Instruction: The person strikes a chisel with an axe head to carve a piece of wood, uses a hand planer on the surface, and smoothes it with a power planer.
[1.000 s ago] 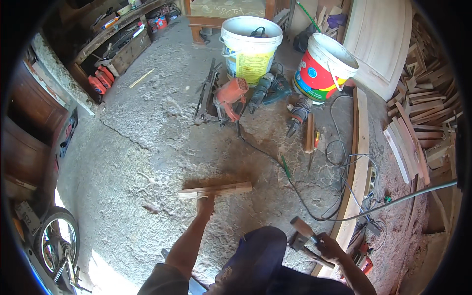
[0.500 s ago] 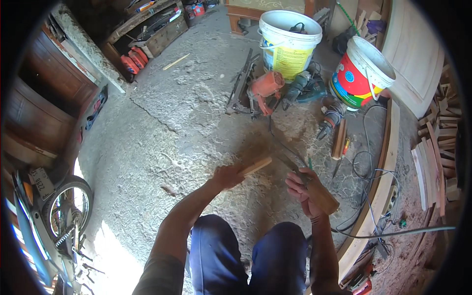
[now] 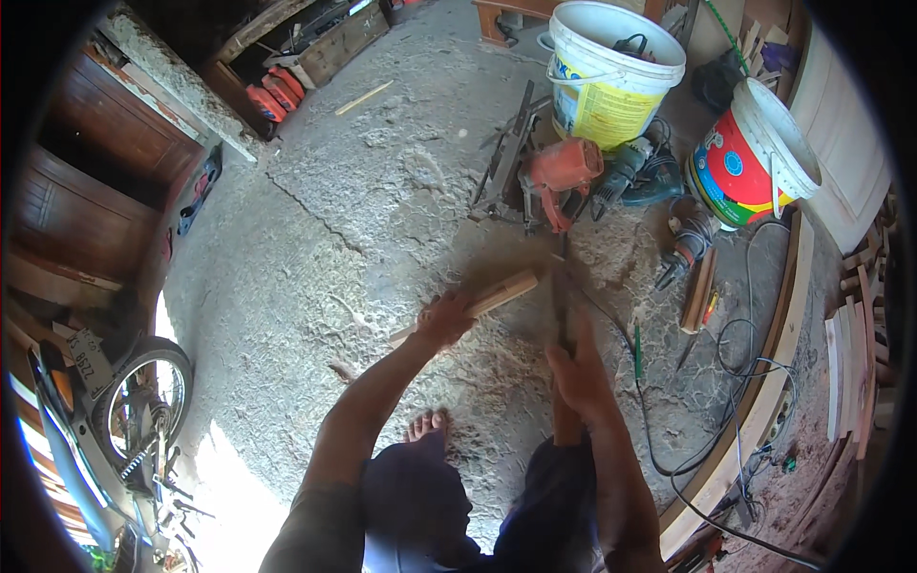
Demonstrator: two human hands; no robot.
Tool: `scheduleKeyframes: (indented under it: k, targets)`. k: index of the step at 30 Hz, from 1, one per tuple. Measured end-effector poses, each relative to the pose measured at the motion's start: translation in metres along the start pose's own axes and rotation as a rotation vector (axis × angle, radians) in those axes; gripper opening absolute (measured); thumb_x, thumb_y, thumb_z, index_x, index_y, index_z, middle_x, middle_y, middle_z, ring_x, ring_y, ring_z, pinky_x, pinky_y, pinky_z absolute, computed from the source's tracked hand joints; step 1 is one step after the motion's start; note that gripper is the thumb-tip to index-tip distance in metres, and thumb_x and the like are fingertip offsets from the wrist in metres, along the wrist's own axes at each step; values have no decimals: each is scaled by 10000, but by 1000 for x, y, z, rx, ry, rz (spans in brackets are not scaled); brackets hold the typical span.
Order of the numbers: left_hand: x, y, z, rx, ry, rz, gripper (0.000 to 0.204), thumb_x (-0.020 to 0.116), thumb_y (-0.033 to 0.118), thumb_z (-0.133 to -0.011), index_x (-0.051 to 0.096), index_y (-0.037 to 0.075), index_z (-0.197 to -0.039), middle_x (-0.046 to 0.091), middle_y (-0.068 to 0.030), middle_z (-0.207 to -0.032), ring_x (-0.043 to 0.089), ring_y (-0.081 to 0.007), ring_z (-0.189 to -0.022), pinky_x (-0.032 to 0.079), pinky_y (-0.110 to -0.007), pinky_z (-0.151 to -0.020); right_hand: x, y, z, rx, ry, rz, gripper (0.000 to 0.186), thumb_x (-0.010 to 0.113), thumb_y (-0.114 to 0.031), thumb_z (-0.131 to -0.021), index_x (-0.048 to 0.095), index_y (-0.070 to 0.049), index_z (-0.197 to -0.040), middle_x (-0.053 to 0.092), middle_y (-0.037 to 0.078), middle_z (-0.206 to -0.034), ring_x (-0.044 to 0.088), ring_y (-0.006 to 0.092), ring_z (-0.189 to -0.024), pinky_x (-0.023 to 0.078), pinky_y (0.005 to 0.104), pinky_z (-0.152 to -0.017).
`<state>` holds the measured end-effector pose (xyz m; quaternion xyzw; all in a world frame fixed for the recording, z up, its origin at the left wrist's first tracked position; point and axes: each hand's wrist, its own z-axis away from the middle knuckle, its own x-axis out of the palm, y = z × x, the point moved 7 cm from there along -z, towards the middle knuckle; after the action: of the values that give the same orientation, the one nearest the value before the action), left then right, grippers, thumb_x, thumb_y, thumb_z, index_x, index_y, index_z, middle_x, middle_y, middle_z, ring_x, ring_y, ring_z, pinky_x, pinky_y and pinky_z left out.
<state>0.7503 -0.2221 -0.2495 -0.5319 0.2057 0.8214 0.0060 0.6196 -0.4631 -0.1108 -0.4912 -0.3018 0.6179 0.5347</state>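
My left hand (image 3: 445,320) is closed around a pale wooden strip (image 3: 506,292), which slants up and to the right above the concrete floor. Gripped in my right hand (image 3: 581,374) is a blade with a thick wooden handle (image 3: 567,422). Its dark metal part (image 3: 562,304) is blurred and points away from me, just right of the strip's far end. The handle's lower end sits over my right knee. Some of my right fingers are hidden behind the hand.
Ahead lie an orange power tool (image 3: 564,167) and a corded drill (image 3: 690,244), near a white-yellow bucket (image 3: 611,105) and a red-blue bucket (image 3: 735,162). Cables (image 3: 659,458) and a long plank (image 3: 774,353) run along the right. A motorbike wheel (image 3: 143,401) stands left.
My right hand has turned the blade upright, bringing its handle down toward my knee. My left hand still grips the strip, more of which now shows. The view has shifted left, and a bare foot appears.
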Motion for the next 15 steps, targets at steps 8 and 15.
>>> scheduleKeyframes:
  k: [8,15]
  targets:
    - [27,-22,-17,67,143,-92,563,765,495,-848,562,85,-1176,575,-163,-1254,571,-368,-1211,481,-536,-982,89,78,-25,-445,86,502,699,552,-137,-988,222,-48,-1598,638,359,-1184,663,525,-979,525,578,-875]
    - [18,-25,-14,139,183,-72,519,761,490,-849,588,77,-1111,603,-140,-1145,592,-357,-1155,514,-525,-919,114,91,-41,-177,-85,508,667,555,-154,-1018,249,-46,-1602,666,302,-1111,665,485,-976,516,538,-849]
